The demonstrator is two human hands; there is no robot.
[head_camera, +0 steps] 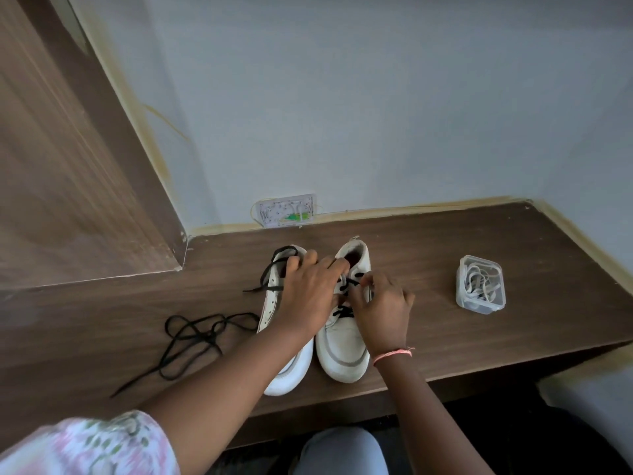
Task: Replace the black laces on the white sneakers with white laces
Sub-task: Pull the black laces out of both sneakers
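Two white sneakers (pixel 342 351) are set side by side on the desk, toes toward the near edge. The right one is still partly laced in black (pixel 342 311); a loose black lace (pixel 191 337) is tangled left of the pair. White laces (pixel 479 286) are coiled in a clear tub, well apart to the right

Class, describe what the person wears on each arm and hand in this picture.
The left arm has a short sleeve of light fabric printed with pink and green floral shapes; the left hand is bare. The right hand is also bare, with a thin orange-red thread band tied round the wrist.
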